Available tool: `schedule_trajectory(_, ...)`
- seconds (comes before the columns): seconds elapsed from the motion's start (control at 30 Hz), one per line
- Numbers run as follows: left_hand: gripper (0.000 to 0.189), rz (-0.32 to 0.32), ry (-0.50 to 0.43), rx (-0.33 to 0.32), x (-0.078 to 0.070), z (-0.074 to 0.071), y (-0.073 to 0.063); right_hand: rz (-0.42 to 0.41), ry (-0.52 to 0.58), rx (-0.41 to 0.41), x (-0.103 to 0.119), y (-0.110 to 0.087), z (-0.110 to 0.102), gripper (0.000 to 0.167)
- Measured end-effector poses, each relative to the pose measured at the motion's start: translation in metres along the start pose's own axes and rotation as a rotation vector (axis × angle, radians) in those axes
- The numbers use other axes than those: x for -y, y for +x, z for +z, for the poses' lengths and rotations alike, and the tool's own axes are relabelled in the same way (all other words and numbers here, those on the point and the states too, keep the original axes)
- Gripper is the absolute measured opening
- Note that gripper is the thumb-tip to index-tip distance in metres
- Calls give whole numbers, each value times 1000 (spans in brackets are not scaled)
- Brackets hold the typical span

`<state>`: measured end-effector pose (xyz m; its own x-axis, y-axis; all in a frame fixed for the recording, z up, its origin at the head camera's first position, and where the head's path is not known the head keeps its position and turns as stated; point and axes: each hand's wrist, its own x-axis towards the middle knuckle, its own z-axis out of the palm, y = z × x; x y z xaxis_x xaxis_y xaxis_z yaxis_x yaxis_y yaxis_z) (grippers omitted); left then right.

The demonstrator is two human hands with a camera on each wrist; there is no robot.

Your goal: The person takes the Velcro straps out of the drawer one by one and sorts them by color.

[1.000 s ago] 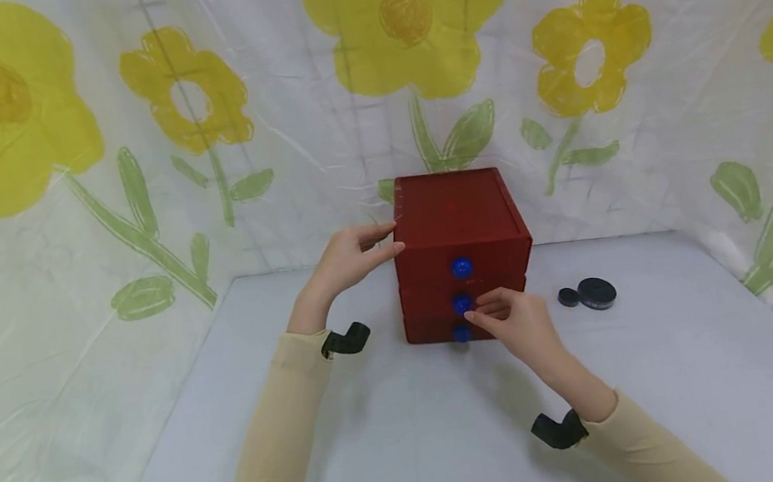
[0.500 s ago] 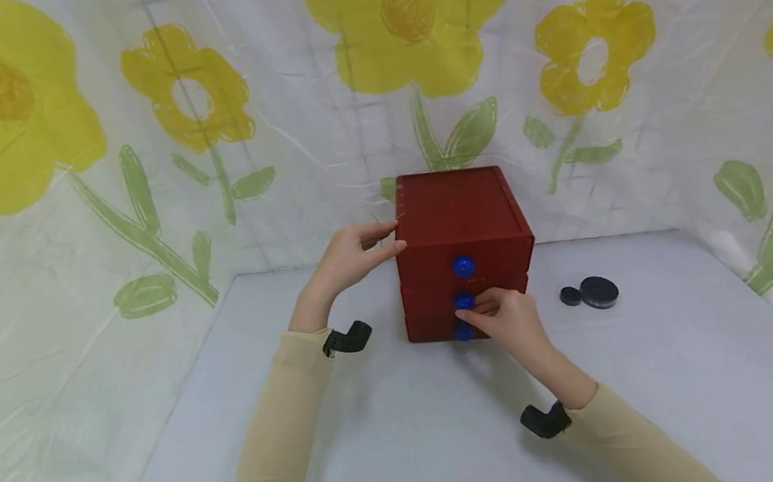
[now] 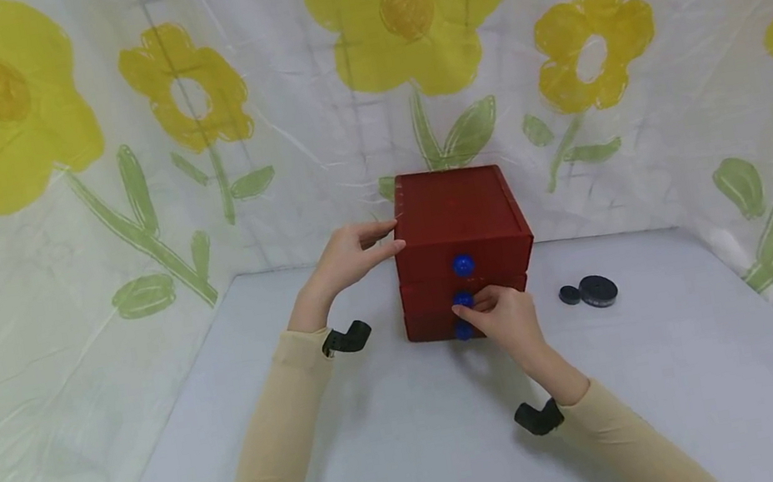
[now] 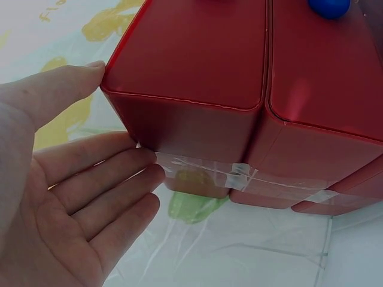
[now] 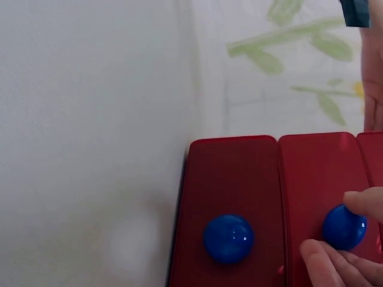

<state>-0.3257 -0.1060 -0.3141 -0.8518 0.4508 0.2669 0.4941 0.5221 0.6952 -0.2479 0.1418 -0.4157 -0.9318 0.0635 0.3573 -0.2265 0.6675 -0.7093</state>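
Note:
A red three-drawer box with a round blue knob on each drawer stands at the back of the table. My left hand steadies its upper left edge, fingers extended; in the left wrist view, thumb and fingertips rest at the corner of the top drawer. With my right hand I pinch the middle knob between thumb and fingers. Above it shows the top knob, and below it the bottom knob. All three drawers look closed.
Right of the box, a large black disc and a small black disc lie on the white table. A flower-printed curtain hangs close behind. Clear tape runs along the box's side.
My right hand has moved slightly left and closed its thumb and fingers around the middle knob. The left hand and the box have stayed in place.

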Motion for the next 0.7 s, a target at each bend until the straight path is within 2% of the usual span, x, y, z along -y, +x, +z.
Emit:
schedule_trajectory(0.2,56,6,4,-2,0,0,0,-27,-17,-24,3,-4,-2,33)
schedule_trajectory(0.7,56,0,-10,2,-2,-1,0,35,-18,23,3,-18,-6,37)
